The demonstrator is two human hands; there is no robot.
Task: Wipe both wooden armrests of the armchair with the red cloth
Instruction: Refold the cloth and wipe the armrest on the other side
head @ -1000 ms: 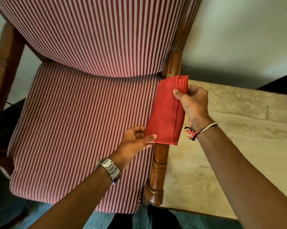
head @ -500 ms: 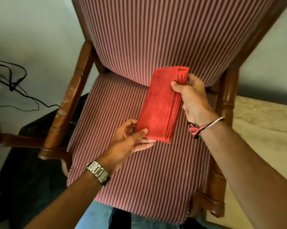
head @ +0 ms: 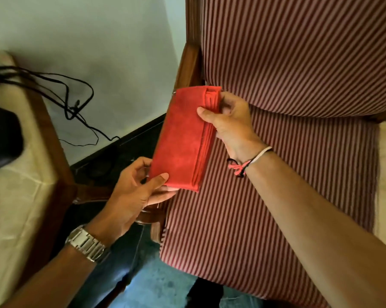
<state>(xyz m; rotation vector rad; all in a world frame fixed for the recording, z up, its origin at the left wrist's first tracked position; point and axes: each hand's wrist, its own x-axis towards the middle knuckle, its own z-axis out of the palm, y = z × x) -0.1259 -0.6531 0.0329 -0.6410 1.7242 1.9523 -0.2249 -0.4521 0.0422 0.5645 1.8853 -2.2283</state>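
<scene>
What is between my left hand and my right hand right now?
In the head view, the folded red cloth spans the gap: the left hand pinches its lower end, the right hand its upper end, over the armchair's striped seat.

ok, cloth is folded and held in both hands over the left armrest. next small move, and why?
Probably lower the red cloth onto the wooden armrest hidden beneath it and start wiping. The left hand pinches the near end, the right hand the far end, and the cloth looks held above the wood rather than pressed on it.
</scene>
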